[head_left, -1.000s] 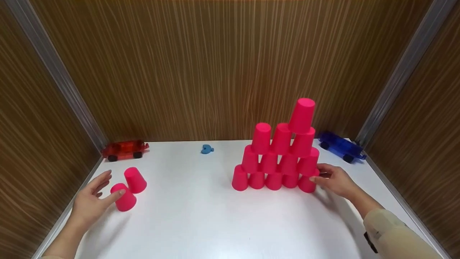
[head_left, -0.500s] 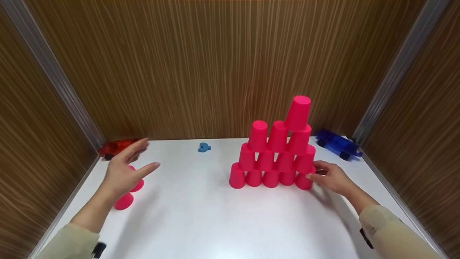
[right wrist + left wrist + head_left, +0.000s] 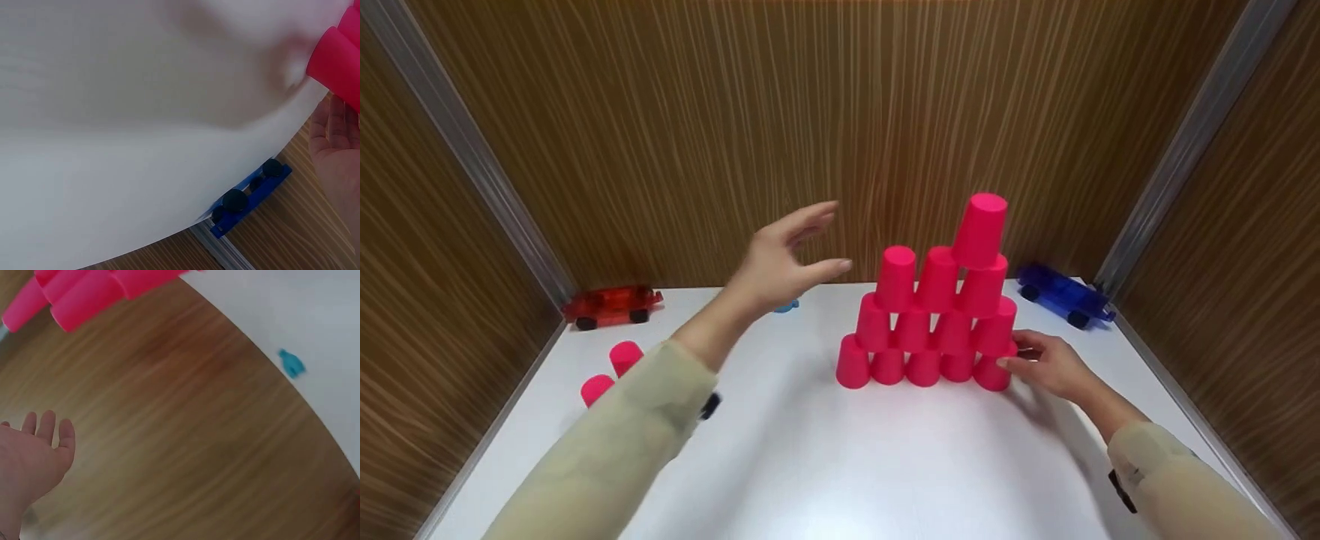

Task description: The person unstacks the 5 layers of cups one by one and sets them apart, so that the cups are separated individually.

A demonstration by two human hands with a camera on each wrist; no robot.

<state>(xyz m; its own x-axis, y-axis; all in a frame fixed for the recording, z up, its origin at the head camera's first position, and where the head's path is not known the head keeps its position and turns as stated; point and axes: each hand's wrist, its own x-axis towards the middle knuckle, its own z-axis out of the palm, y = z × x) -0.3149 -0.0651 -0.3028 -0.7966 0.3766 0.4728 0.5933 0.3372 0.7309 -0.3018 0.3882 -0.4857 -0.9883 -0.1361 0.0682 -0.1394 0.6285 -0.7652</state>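
Note:
Several upside-down pink cups [image 3: 895,281] stand stacked in a stepped wall, with a single cup [image 3: 982,231] on top at the right. My left hand [image 3: 777,271] is in the air left of the wall, thumb and fingers spread apart with nothing between them. In the left wrist view its fingers [image 3: 48,426] point up, away from the cups. My right hand [image 3: 1048,367] holds the bottom row's right-end cup [image 3: 991,373], thumb in front and fingers at its far side. Two loose cups [image 3: 598,388] stand at the left, partly hidden behind my left sleeve.
A red toy car [image 3: 613,305] sits at the back left of the white table [image 3: 840,465], a blue toy car [image 3: 1063,295] at the back right. A small blue toy [image 3: 291,363] lies near the back edge. Wood-grain panels [image 3: 720,135] enclose the back and sides.
My left hand has moved up and right, from beside the loose cups to near the wall of cups, carrying nothing. My right hand stays at the bottom right cup.

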